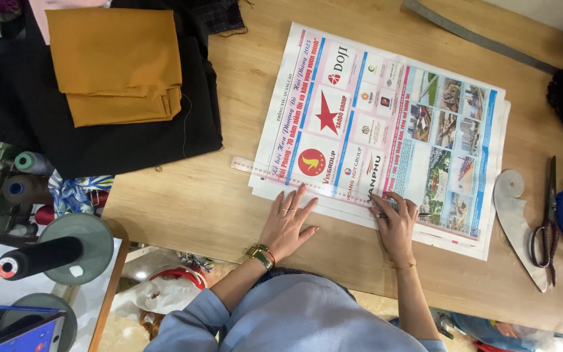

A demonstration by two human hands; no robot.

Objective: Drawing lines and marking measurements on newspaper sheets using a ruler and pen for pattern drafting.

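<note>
Flat and open, the left hand (pixel 287 223) pins the clear ruler (pixel 307 184) on the newspaper (pixel 386 124) at the counter's near edge, while the right hand (pixel 395 225) pinches a pen (pixel 418 214); light pressure could let the ruler slip and skew the line.

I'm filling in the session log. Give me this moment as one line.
left hand: flat on clear ruler | right hand: pen at ruler edge | newspaper on table | scissors right

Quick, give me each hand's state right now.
Left hand: open, fingers spread flat on the clear ruler over the newspaper.
Right hand: closed on a pen.
</note>
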